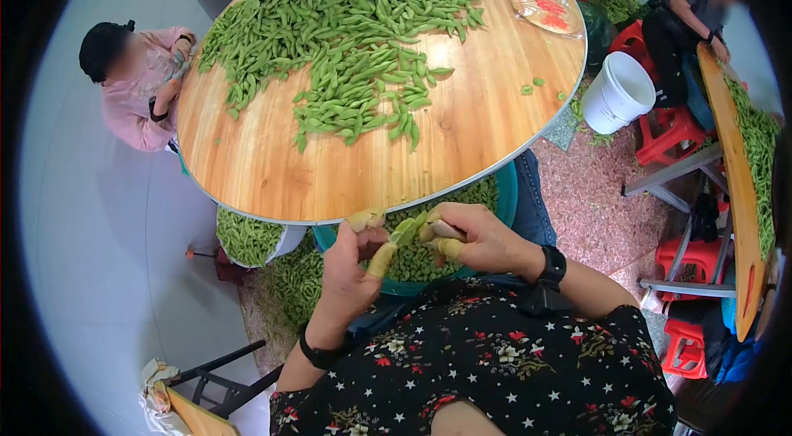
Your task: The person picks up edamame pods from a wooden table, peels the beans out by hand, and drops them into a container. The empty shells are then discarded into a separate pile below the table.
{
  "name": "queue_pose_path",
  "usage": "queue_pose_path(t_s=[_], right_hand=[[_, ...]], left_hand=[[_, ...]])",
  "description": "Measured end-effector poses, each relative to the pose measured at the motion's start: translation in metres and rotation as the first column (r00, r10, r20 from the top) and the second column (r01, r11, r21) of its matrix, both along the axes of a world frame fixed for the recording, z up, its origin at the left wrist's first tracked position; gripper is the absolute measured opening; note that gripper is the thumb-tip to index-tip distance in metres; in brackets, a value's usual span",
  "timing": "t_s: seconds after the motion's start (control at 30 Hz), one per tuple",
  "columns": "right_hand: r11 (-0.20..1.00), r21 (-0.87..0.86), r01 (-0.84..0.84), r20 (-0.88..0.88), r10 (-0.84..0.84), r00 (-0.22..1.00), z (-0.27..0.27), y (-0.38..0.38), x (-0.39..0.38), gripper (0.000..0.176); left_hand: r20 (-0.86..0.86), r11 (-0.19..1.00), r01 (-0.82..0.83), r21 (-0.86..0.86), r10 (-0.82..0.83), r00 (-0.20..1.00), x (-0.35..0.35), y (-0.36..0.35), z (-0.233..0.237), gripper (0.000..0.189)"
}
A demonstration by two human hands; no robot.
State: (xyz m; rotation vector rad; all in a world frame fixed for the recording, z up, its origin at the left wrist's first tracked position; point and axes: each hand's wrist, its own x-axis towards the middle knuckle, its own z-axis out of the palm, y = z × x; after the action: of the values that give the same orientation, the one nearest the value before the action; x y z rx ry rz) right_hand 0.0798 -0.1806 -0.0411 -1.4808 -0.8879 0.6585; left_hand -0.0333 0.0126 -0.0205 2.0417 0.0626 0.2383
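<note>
A green edamame pod [405,231] is pinched between my two hands, over a teal basin [509,197] in my lap. My left hand [353,264] has its thumb and fingers closed on the pod's left side. On its right side, my right hand [478,240] grips with thumb and forefinger. Yellow covers wrap several of my fingertips. Shelled green beans [422,267] fill the basin below, partly hidden by my hands. Just beyond, on the round wooden table [256,172], lies a large heap of edamame pods [330,15].
A white bag of pods [247,238] stands left of the basin, above green husks on the floor [293,283]. A white bucket [619,94] is at right. One person in pink [144,94] sits at left; another [689,11] sits near a second table [734,188].
</note>
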Motion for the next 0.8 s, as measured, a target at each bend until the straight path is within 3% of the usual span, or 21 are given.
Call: queue_pose_path(t_s=[0.07, 0.1, 0.17, 0.3, 0.37, 0.4, 0.43, 0.47, 0.5, 0.63, 0.8], right_hand=[[0.999, 0.004, 0.035, -0.164, -0.034, 0.986, 0.009, -0.002, -0.003, 0.011], [0.999, 0.004, 0.035, -0.163, -0.033, 0.986, 0.016, -0.001, -0.003, 0.011], [0.989, -0.145, 0.033, -0.495, -0.102, 0.863, 0.03, 0.002, -0.002, 0.008], [0.999, -0.034, 0.031, -0.659, -0.046, 0.751, 0.009, 0.007, -0.002, 0.008], [0.998, 0.062, -0.014, -0.374, 0.036, 0.927, 0.008, 0.011, -0.005, 0.014], [0.998, 0.062, -0.018, -0.374, 0.04, 0.927, 0.008, 0.013, -0.005, 0.014], [0.995, 0.039, 0.094, -0.028, -0.093, 0.995, 0.008, 0.015, -0.005, 0.015], [0.976, 0.058, 0.208, 0.322, -0.215, 0.922, 0.009, 0.016, -0.005, 0.017], [0.97, 0.036, 0.241, 0.388, -0.236, 0.891, 0.015, 0.013, -0.005, 0.022], [0.968, 0.15, 0.201, 0.459, -0.249, 0.853, 0.013, 0.011, -0.003, 0.024], [0.982, 0.083, 0.17, 0.302, -0.187, 0.935, 0.019, 0.007, 0.0, 0.022]], left_hand=[[-0.014, 0.999, -0.038, -0.033, 0.037, 0.999, -0.002, 0.002, 0.002, 0.033], [-0.013, 0.999, -0.038, -0.033, 0.038, 0.999, -0.003, 0.003, 0.001, 0.033], [-0.026, 0.999, 0.004, 0.04, -0.003, 1.0, -0.004, 0.005, -0.002, 0.033], [-0.005, 1.0, -0.008, -0.014, 0.008, 1.0, 0.005, -0.004, 0.005, 0.027], [0.04, 0.976, 0.133, 0.174, -0.142, 0.989, 0.011, -0.011, 0.019, 0.02], [0.04, 0.976, 0.129, 0.174, -0.138, 0.99, 0.011, -0.011, 0.017, 0.02], [0.058, 0.968, 0.096, 0.233, -0.113, 0.992, 0.012, -0.01, 0.012, 0.017], [0.078, 0.955, 0.063, 0.291, -0.09, 0.993, 0.014, -0.01, 0.011, 0.014], [0.108, 0.963, 0.012, 0.269, -0.043, 0.993, 0.016, -0.013, 0.012, 0.013], [0.095, 0.953, 0.002, 0.305, -0.032, 0.995, 0.018, -0.013, 0.013, 0.013], [0.141, 0.947, 0.125, 0.297, -0.172, 0.975, 0.024, -0.012, 0.022, 0.015]])
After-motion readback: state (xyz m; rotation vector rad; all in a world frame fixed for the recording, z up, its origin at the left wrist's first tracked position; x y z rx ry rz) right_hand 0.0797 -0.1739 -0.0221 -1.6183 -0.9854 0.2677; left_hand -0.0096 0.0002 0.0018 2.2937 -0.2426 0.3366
